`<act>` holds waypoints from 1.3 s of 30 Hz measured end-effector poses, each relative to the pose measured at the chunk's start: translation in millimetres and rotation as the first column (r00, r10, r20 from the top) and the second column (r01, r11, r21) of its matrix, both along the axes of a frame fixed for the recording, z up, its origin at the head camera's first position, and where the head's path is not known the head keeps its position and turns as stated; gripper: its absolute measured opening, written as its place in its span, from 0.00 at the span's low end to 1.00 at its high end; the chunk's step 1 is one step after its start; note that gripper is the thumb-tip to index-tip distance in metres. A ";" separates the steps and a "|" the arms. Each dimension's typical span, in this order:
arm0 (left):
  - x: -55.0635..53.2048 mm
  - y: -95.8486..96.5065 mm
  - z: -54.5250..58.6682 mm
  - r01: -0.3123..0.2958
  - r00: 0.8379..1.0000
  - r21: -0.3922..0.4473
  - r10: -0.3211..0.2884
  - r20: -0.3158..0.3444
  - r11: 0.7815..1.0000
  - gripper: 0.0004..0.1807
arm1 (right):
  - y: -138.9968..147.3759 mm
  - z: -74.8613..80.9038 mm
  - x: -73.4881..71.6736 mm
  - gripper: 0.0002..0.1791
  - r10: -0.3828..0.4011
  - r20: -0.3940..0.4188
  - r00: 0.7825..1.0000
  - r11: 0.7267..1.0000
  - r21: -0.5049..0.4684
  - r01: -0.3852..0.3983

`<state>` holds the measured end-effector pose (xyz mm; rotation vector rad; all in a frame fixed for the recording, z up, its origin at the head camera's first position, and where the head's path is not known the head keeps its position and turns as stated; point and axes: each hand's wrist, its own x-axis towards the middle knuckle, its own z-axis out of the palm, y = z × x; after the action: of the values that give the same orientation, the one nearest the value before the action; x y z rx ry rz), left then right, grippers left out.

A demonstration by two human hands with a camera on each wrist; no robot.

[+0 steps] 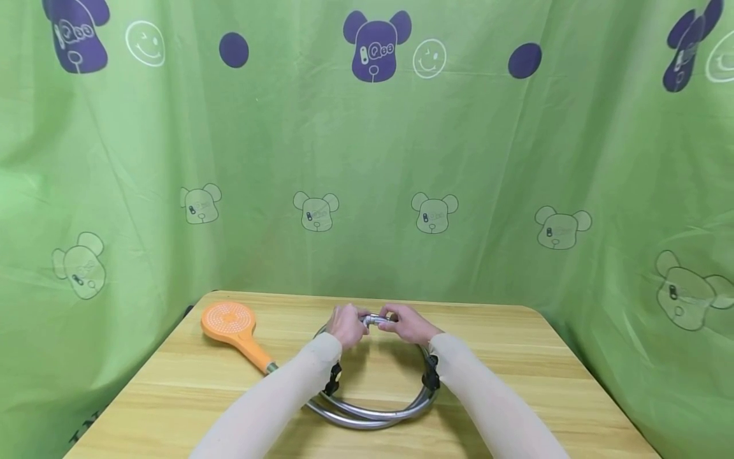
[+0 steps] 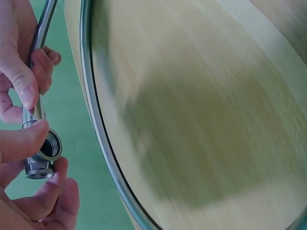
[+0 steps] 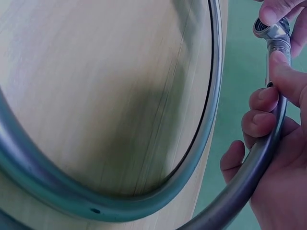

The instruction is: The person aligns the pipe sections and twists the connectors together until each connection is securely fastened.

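Observation:
A grey metal shower hose (image 1: pixel 367 424) lies coiled in loops near the middle of the wooden table. At its far side my left hand (image 1: pixel 348 325) pinches a chrome tee fitting (image 2: pixel 48 148) between thumb and fingers; a round threaded opening shows on its side. My right hand (image 1: pixel 410 323) grips the hose end (image 3: pixel 277 50) right beside the fitting, fingers curled round it. Fitting and hose end meet in line; how far they are screwed together I cannot tell. An orange shower head (image 1: pixel 229 322) lies face up at the left, its handle pointing toward the hose behind my left forearm.
The wooden table (image 1: pixel 516 370) has rounded far corners. Green printed curtains (image 1: pixel 367 146) hang behind it and along both sides. Black wrist straps (image 1: pixel 430 373) sit close to the hose loops.

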<state>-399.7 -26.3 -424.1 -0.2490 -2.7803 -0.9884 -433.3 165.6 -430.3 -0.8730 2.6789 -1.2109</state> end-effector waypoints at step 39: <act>10.7 -37.3 -2.0 0.041 0.997 0.025 -0.042 0.063 0.999 0.34 | 60.1 -10.6 1.4 0.11 -0.473 -0.049 0.880 0.879 0.038 0.475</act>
<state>-389.0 -63.6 -426.0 -0.2782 -2.8291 -1.0559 -431.9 225.7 -440.9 -0.2269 3.0456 -1.2004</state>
